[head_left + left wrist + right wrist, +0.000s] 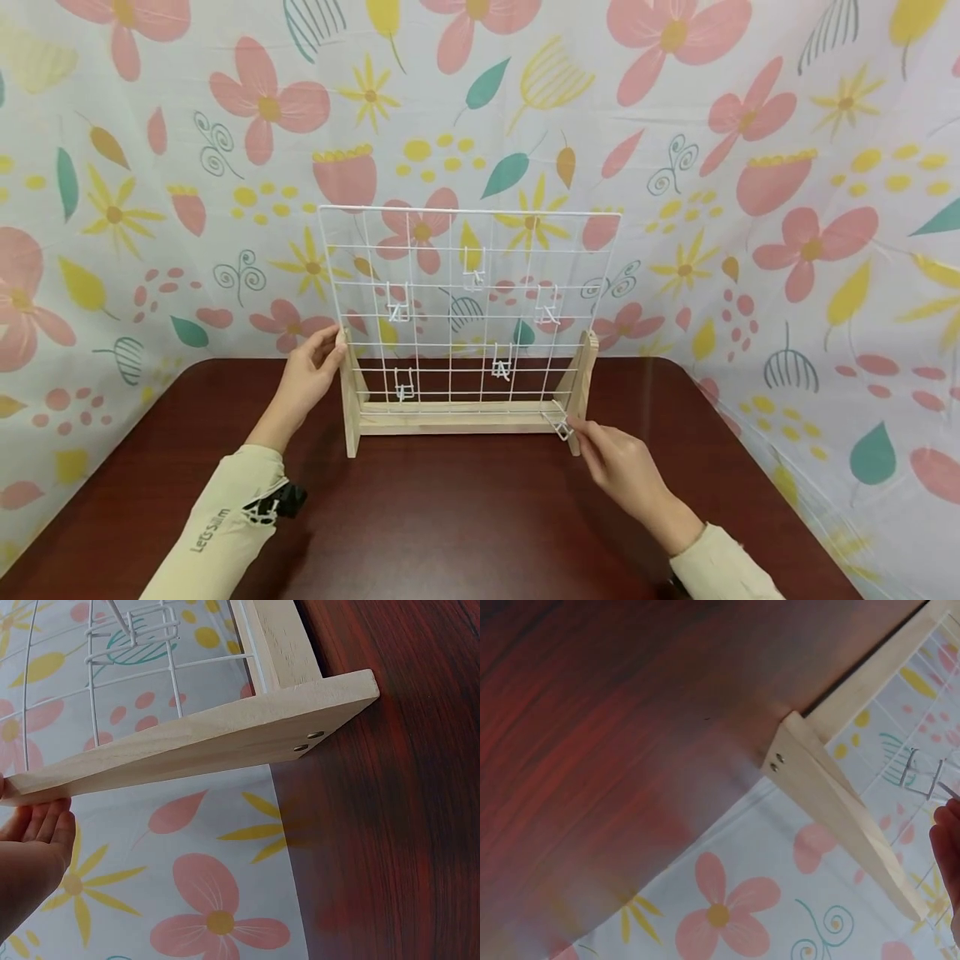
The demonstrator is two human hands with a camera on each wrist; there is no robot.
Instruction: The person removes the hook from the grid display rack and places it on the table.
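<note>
L hand point(311, 375) flat on wood stand point(348, 417), fingers relaxed; R hand point(618, 467) pinching white hook point(561, 428). Prob mid-hanging hooks, next needs lining up w/ wire grid point(468, 304)

Both arms reach forward over the bench from its near edge, in beige sleeves. The left hand point(307, 375) is raised toward the far left part of the bench, wrist bent upward, fingers nearly straight and close together, the thumb set apart. The right hand point(618, 462) lies lower and nearer, toward the right side, palm down, with thumb and forefinger point(583, 431) brought together in a pinch and the other fingers loosely curled.
</note>
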